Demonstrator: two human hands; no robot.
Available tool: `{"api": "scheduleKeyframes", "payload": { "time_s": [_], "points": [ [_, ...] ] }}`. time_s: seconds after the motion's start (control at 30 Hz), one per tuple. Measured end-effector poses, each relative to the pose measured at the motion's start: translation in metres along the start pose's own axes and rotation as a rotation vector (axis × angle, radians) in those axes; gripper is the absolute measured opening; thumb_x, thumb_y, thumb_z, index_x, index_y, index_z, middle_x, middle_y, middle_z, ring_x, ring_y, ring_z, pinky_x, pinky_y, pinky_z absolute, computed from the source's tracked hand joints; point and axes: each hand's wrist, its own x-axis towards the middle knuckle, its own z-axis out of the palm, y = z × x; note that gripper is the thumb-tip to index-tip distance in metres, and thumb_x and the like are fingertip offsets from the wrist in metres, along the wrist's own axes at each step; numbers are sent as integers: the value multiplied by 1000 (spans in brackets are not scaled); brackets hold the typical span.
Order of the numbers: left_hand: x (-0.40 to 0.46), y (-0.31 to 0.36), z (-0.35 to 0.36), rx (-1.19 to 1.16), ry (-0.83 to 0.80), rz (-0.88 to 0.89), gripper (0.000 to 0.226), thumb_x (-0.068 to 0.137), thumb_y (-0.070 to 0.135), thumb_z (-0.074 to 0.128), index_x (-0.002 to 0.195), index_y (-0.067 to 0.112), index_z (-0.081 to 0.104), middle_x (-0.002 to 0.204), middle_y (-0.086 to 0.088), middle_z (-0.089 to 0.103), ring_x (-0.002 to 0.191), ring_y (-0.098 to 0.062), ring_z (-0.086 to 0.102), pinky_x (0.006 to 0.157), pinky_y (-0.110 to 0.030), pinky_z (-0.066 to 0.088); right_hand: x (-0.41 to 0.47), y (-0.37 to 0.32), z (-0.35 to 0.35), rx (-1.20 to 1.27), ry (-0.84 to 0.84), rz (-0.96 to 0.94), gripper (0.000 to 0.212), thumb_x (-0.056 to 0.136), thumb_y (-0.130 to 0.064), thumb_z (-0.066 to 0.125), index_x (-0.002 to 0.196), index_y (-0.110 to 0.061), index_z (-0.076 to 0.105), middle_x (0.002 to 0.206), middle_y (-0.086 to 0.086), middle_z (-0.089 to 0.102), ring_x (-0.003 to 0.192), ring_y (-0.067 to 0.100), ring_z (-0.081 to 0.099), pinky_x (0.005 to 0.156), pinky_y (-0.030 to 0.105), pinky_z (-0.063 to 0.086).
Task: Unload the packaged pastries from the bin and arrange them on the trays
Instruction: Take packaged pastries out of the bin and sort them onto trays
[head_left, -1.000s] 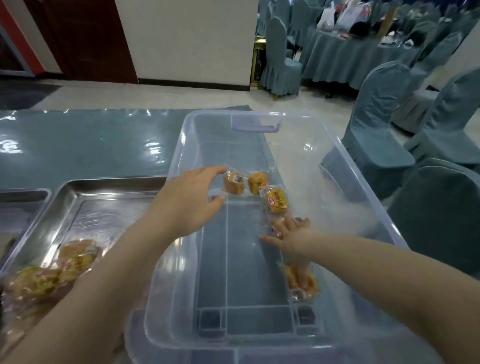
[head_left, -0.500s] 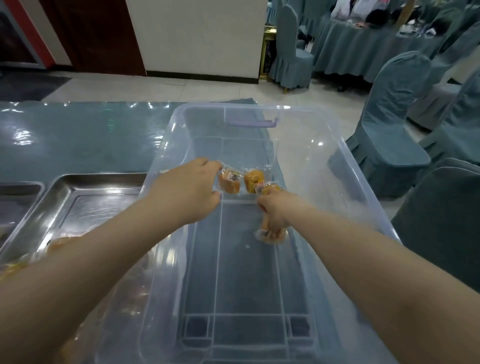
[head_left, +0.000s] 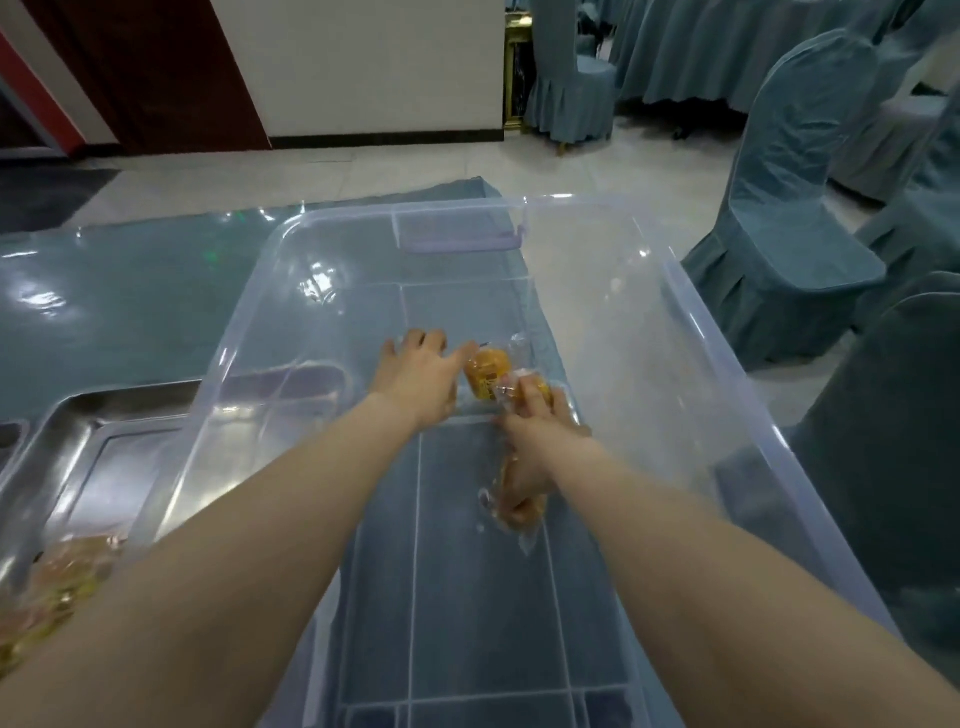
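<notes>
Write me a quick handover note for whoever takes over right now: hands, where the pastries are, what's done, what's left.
Both hands are inside the clear bin.
Left hand: reaching onto a wrapped pastry on the bin floor; grip unclear.
Right hand: holding packaged pastries, with one dangling below the wrist.
Done: some pastries already lie on the metal tray to the left.
Left: lift out these last few and arrange them on the trays.

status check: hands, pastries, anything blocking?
Left hand reaching onto a wrapped pastry, grip unclear. Right hand grips pastry packets. Both inside the clear bin. Nothing blocking; steel tray on left.
</notes>
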Motion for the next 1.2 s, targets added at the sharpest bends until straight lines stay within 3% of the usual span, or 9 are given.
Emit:
{"api": "scheduleKeyframes", "payload": {
  "time_s": [0.13, 0.27, 0.4, 0.53, 0.7, 0.83, 0.93, 1.0, 1.2],
  "points": [
    [-5, 5, 31, -221, -12, -49, 85, 75, 45, 70, 145, 31, 24, 134, -13, 30, 125, -32, 23, 98, -43, 39, 4, -2, -1, 2, 25, 5, 103, 60, -57, 80, 145, -36, 26, 157, -1, -21, 143, 39, -14, 110, 60, 22],
    [3, 21, 40, -661, 208, -284, 42, 78, 46, 69, 109, 24, 54, 112, -5, 34, 115, -21, 24, 84, -32, 30, 4, -3, 6, 71, 161, 22, 90, 57, -61, 78, 134, -29, 45, 150, -2, 11, 137, 35, 14, 105, 51, 36],
    [9, 30, 42, -717, 271, -380, 25, 84, 39, 64, 86, 20, 49, 99, 0, 37, 109, -20, 27, 72, -35, 34, 3, -1, 16, 139, 327, 2, 69, 69, -48, 75, 128, -24, 49, 139, -4, 31, 124, 30, 32, 99, 44, 41],
    [10, 24, 36, -708, 234, -323, 20, 88, 28, 60, 79, 17, 46, 87, -1, 47, 109, -26, 36, 72, -33, 33, 6, -7, 11, 144, 364, 16, 51, 80, -36, 70, 125, -25, 49, 130, 0, 40, 118, 35, 40, 95, 40, 45],
    [3, 8, -1, -627, 226, -329, 17, 87, 26, 61, 79, 19, 47, 90, -10, 56, 107, -34, 46, 82, -33, 35, 3, -13, -6, 156, 339, 20, 50, 79, -22, 69, 125, -26, 49, 123, 5, 41, 114, 37, 44, 91, 44, 48],
    [-9, -4, -54, -608, 381, -306, 16, 86, 26, 63, 80, 18, 51, 86, -5, 53, 106, -30, 45, 73, -30, 30, -13, -20, -27, 227, 419, 12, 49, 74, -41, 74, 115, -25, 52, 120, 6, 43, 109, 36, 49, 89, 39, 47],
    [-25, -10, -98, -641, 513, -274, 17, 85, 26, 64, 77, 19, 51, 82, 1, 52, 100, -25, 47, 72, -29, 32, -37, -36, -57, 382, 480, -53, 42, 67, -39, 78, 96, -22, 53, 112, 6, 50, 94, 30, 58, 78, 28, 45],
    [-41, -19, -126, -717, 609, -269, 17, 84, 26, 65, 76, 20, 52, 78, 3, 53, 92, -22, 52, 70, -30, 35, -57, -48, -80, 451, 538, -115, 40, 66, -38, 77, 95, -21, 55, 108, 4, 54, 89, 24, 59, 74, 25, 41],
    [-131, -72, -176, -816, 922, -348, 16, 81, 29, 67, 79, 21, 53, 78, 2, 58, 82, -21, 58, 75, -35, 47, -120, -95, -118, 648, 700, -282, 45, 67, -28, 83, 99, -18, 53, 95, 2, 62, 84, 20, 60, 74, 39, 54]
  ]
}}
